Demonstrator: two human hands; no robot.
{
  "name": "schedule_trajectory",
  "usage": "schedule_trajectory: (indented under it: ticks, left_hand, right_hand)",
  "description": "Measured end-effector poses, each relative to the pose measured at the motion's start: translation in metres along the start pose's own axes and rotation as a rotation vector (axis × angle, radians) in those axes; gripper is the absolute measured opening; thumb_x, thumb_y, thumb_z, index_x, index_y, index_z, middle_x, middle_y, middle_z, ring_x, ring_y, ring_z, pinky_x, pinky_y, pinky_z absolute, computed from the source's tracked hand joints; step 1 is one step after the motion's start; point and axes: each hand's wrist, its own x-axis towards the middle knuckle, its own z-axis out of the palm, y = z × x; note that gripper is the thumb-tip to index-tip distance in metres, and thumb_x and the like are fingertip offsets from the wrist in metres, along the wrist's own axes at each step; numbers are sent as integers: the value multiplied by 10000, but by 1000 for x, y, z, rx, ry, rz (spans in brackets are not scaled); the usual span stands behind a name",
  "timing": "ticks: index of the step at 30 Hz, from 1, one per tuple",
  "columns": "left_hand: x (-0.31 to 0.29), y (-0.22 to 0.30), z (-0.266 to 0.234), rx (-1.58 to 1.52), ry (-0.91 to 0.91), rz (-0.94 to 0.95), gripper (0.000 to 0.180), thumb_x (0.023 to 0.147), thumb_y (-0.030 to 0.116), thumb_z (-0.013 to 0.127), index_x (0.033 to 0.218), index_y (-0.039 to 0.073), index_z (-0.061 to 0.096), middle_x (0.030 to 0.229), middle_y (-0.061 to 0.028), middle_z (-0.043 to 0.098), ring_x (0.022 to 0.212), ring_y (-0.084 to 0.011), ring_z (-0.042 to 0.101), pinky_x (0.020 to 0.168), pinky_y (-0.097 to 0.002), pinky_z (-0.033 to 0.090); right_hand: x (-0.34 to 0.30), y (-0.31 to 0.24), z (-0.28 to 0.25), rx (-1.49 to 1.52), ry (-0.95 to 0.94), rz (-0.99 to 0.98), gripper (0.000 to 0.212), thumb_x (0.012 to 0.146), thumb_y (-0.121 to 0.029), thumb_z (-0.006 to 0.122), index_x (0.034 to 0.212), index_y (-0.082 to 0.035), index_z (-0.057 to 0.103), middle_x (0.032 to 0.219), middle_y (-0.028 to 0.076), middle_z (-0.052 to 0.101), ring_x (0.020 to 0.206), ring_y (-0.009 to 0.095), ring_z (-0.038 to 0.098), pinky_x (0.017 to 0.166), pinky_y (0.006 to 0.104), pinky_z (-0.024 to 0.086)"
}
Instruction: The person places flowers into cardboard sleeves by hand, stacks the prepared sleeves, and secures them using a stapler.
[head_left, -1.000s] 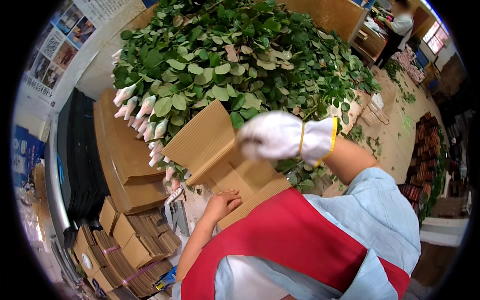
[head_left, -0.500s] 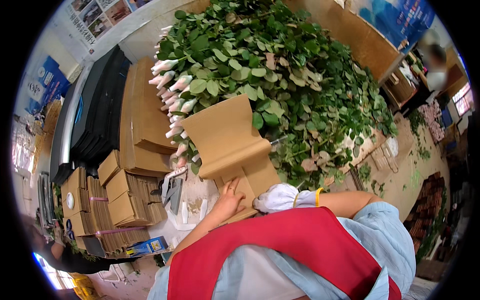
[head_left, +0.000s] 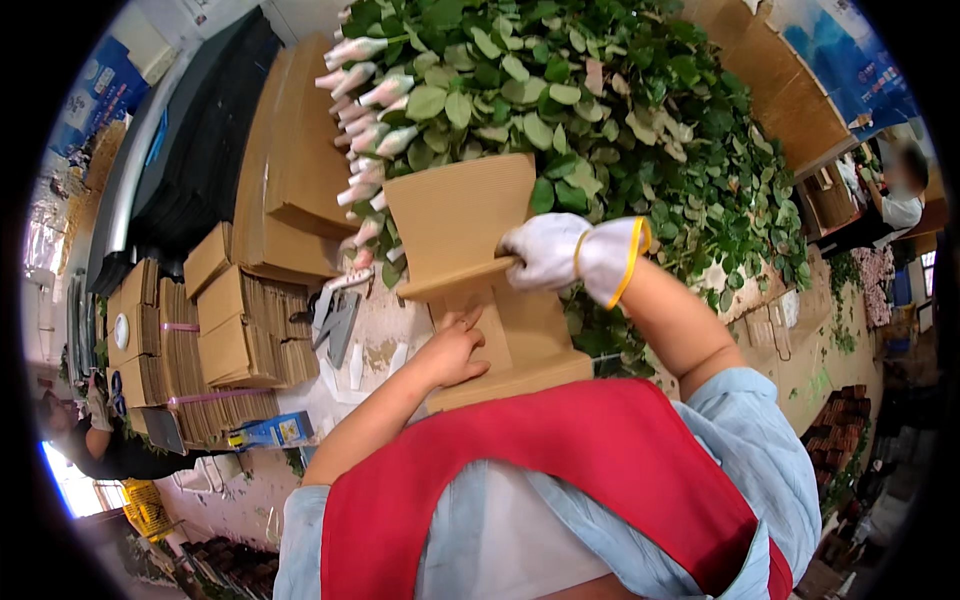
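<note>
The bare left hand (head_left: pixel 455 352) is laid palm-down, its fingers loosely spread and directed forward and rightward, the outer ones bent. The bare left forearm (head_left: pixel 365 430) is extended behind these fingers, toward the lower left. The right hand (head_left: pixel 548 252), covered by a white fabric glove with a yellow-edged cuff (head_left: pixel 612 262), is held beyond and right of the left fingers; its own fingers are curled and turned leftward. The bare right forearm (head_left: pixel 685 325) is slanted back to their right.

Dark sheets (head_left: pixel 205 140) lie stacked at the left; below them in view stand pink-strapped cardboard bundles (head_left: pixel 235 345), with a blue-and-yellow box (head_left: pixel 278 430) just beside; a blue poster (head_left: pixel 840 65) and a co-worker (head_left: pixel 901 211) show at the right
</note>
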Motion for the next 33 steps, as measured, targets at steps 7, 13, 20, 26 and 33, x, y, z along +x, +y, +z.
schedule_trajectory:
  ticks: [7, 13, 20, 26, 33]
  left_hand:
    - [-9, 10, 5, 101, 113, 130, 287, 756, 250, 695, 854, -15, 649, 1311, -203, 519, 1268, -330, 451, 984, -388, 442]
    - [-8, 13, -2, 40, 120, 119, 214, 781, 186, 671, 881, -4, 660, 1293, -229, 525, 1261, -351, 454, 1021, -386, 404]
    - [-3, -22, 10, -233, 189, 151, 169, 790, 129, 665, 931, 35, 669, 1284, -168, 558, 1266, -350, 454, 1000, -372, 412]
    - [-5, -26, 20, -244, 219, 158, 159, 791, 103, 661, 934, 34, 656, 1268, -174, 564, 1240, -344, 478, 984, -381, 422]
    - [3, -37, 20, -71, 248, 292, 166, 780, 107, 647, 926, 28, 644, 1257, -185, 559, 1206, -353, 487, 999, -396, 402]
  right_hand:
    - [-16, 38, -50, 607, 809, -36, 373, 868, -211, 568, 1197, -36, 585, 1197, 131, 611, 1051, 253, 607, 945, 318, 465]
    - [84, 68, -104, -570, 997, 136, 189, 693, -89, 560, 843, -71, 672, 963, 92, 616, 952, 272, 600, 909, 460, 426]
    - [31, 13, -133, -188, 1438, -243, 303, 769, -98, 554, 1070, -94, 590, 1147, 113, 590, 937, 307, 620, 794, 452, 510]
    - [35, 53, -131, -363, 956, -27, 205, 742, -50, 544, 920, -88, 639, 885, 152, 674, 824, 329, 670, 661, 424, 539]
    - [18, -28, -130, -424, 1029, -90, 229, 754, -40, 524, 957, -63, 627, 936, 140, 676, 869, 320, 666, 710, 421, 543]
